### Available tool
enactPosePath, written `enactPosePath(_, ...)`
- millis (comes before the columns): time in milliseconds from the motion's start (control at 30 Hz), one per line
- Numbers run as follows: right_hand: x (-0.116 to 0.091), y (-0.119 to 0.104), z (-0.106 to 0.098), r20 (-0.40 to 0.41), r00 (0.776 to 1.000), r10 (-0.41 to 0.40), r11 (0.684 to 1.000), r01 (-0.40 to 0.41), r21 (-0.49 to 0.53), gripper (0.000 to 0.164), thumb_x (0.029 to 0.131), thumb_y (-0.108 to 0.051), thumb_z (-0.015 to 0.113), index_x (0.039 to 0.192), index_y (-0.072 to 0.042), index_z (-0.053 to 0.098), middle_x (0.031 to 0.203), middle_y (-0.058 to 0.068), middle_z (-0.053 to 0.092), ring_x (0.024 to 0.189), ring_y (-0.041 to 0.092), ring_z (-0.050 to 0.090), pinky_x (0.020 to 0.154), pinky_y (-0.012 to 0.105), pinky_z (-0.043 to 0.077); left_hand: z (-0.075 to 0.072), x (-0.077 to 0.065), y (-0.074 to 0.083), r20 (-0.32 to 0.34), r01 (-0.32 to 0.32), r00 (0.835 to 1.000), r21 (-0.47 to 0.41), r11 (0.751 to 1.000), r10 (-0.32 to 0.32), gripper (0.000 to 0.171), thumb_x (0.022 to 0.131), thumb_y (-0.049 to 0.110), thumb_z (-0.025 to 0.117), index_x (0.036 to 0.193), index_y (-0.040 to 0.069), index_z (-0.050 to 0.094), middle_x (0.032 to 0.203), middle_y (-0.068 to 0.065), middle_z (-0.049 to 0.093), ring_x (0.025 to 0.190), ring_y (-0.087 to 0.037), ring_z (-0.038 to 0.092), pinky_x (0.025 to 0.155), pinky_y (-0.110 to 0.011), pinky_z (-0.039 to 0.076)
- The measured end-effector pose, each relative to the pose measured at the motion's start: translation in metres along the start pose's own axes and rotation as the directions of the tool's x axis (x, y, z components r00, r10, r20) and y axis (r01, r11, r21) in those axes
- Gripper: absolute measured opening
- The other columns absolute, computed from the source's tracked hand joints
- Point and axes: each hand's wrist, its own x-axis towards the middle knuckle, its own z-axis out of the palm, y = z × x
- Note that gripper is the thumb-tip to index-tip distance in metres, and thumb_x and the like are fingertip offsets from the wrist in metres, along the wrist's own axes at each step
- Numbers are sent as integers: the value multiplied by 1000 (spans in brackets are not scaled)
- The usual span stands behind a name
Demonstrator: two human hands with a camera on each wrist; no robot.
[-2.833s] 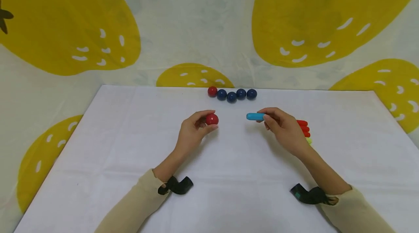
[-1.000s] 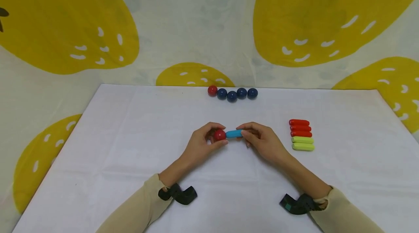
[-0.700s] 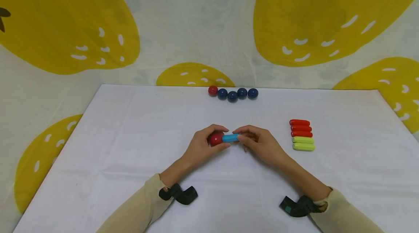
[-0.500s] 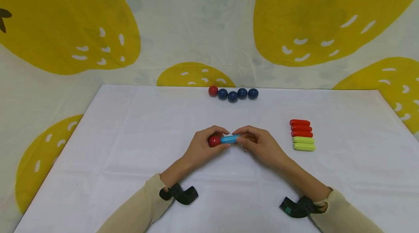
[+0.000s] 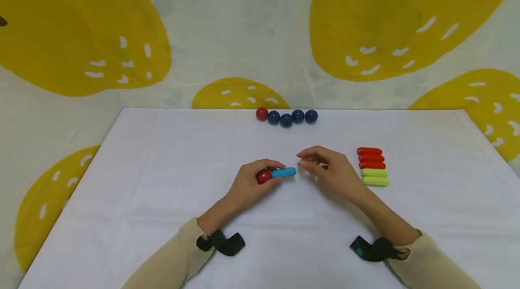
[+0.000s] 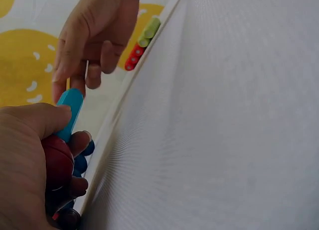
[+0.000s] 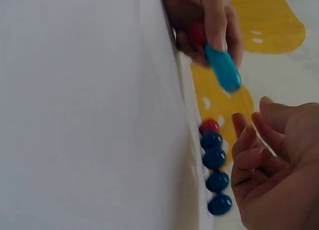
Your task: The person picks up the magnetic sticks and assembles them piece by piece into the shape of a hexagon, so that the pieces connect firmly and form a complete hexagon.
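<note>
In the head view my left hand [image 5: 248, 186] grips a red ball [image 5: 263, 176] between thumb and fingers. A light-blue stick [image 5: 284, 172] is set end-on against that ball and points right; the left wrist view shows the thumb lying on the stick [image 6: 71, 110]. Just off the stick's free end is my right hand [image 5: 331, 171], its fingers loosely bent. The right wrist view shows nothing between the fingers of that hand [image 7: 279, 160]. Part of the red ball is covered by the left fingers.
At the back edge of the white table [image 5: 183, 153] another red ball [image 5: 262, 114] and several dark-blue balls [image 5: 286, 120] sit in a row. To the right lie red sticks [image 5: 371, 158] and lime-green sticks [image 5: 374, 177], side by side.
The right hand brought the blue stick to the red ball, then let go and drew back to the right. Left hand came down slightly and now holds ball and stick together.
</note>
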Motion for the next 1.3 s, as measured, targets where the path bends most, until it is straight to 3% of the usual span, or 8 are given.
enactPosePath(233,-3,17,-42,-117,992,-41,997,33,-70,27,93,-29,64,115,-13,67,95,-2,68,81,13,59,65,20,46,0,-1,1,3,-7,1000,-15,1000,7,27,85,13,74,112,16,70,107,6,67,96,-10,59,82,-28,50)
enactPosePath(433,-10,38,-77,-182,982,55,993,-72,-89,29,93,-32,63,116,-15,66,102,1,68,85,13,58,65,17,45,-1,-1,6,-4,4,1000,-38,999,-4,28,83,10,75,111,12,71,107,2,68,96,-13,59,82,-28,50)
enactPosePath(667,-18,60,-102,-247,964,95,978,-136,-158,31,94,-34,62,119,-17,65,103,1,65,88,8,52,66,15,42,-7,0,30,-1,-7,1000,-44,999,7,28,81,0,74,108,-1,69,101,-12,69,90,-24,61,76,-27,49)
enactPosePath(933,-15,66,-108,-260,959,109,974,-156,-167,35,94,-37,59,122,-16,63,107,4,64,90,11,50,65,15,43,-2,-1,4,-11,-1,1000,-21,1000,0,29,82,13,77,110,12,72,104,2,69,93,-14,60,77,-27,49)
enactPosePath(1100,-1,60,-103,-231,967,106,982,-139,-130,36,93,-39,60,121,-17,63,105,2,63,91,13,50,61,19,44,-2,-1,2,-15,1,1000,-31,1000,-1,26,83,14,76,109,15,71,100,5,68,89,-11,59,75,-27,51)
enactPosePath(1300,23,51,-91,-181,979,97,986,-119,-113,39,92,-42,61,121,-16,63,111,3,64,95,16,53,74,23,43,-2,-1,3,-30,-2,1000,-24,1000,1,26,83,11,75,108,13,70,101,5,68,89,-10,60,76,-27,51)
